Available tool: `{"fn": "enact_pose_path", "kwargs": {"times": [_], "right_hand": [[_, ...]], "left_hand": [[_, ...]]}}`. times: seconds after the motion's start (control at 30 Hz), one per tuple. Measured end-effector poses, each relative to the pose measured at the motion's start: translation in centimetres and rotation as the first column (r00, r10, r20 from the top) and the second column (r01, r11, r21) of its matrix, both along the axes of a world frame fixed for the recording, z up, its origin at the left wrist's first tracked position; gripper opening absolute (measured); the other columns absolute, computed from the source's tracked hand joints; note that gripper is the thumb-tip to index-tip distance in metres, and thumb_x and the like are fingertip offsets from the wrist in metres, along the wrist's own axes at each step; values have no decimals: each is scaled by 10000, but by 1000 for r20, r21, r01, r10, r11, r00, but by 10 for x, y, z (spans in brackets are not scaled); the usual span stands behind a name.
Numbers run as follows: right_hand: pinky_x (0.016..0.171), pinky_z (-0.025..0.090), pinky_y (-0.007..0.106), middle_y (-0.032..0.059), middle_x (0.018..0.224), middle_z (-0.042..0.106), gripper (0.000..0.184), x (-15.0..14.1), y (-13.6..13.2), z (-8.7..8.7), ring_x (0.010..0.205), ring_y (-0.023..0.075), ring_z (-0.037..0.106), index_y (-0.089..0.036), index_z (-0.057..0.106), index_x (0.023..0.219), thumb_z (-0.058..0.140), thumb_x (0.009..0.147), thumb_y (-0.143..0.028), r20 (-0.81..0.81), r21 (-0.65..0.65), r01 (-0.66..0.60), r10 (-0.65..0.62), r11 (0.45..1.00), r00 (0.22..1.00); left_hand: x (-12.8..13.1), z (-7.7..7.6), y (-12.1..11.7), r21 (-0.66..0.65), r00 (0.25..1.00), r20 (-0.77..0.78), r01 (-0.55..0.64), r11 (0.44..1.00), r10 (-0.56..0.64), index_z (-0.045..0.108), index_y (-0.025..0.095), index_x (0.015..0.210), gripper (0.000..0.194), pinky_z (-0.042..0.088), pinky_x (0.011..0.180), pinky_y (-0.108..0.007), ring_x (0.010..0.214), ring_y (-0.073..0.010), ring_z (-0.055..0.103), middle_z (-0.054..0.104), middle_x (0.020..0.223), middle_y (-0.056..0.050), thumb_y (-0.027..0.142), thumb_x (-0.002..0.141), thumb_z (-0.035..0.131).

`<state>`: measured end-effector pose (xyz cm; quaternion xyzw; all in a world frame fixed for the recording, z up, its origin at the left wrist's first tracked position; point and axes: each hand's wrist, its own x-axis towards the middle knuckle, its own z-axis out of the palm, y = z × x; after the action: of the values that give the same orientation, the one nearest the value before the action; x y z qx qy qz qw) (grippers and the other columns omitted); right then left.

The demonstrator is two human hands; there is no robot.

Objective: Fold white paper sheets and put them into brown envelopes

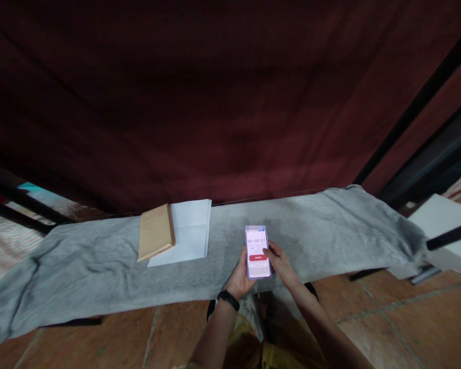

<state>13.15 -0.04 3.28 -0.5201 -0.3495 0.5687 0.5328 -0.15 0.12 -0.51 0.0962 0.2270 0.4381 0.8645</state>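
Note:
A smartphone (258,269) with a lit screen is held upright over the near side of the grey cloth. Its display reads 00:00:01 above a red button. My left hand (239,274) is closed around the phone's left side and lower edge, with a black band on the wrist. At the right edge, my right hand (279,260) grips the phone with its thumb over the screen near the red button; its other fingers are partly hidden.
Grey cloth (115,277) covers a long narrow surface. On it, left of my hands, a brown paper packet (155,231) overlaps folded white paper sheets (192,228). Dark red fabric (230,102) hangs behind. Black bars flank both sides, with tiled floor (184,328) below.

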Motion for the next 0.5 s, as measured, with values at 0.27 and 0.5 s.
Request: {"fn": "enact_pose_path", "kwargs": {"times": [0.27,0.5], "right_hand": [[693,552,379,19,808,776,493,2,-2,-6,737,258,715,-209,706,992,780,592,-486,-25,-9,-14,14,1000,1000],[729,565,408,34,820,779,496,2,0,-6,783,284,723,-218,717,970,797,566,-496,-6,-11,-3,3,1000,1000]], "left_hand": [[0,-7,2,-13,1000,-13,11,1000,-11,598,97,1343,595,479,1069,-387,1144,-258,683,731,1216,-133,564,994,478],[-1,-7,1,-7,1000,-17,1,1000,-1,583,95,1366,617,476,1077,-405,1142,-269,685,734,1209,-139,572,988,483]]}}
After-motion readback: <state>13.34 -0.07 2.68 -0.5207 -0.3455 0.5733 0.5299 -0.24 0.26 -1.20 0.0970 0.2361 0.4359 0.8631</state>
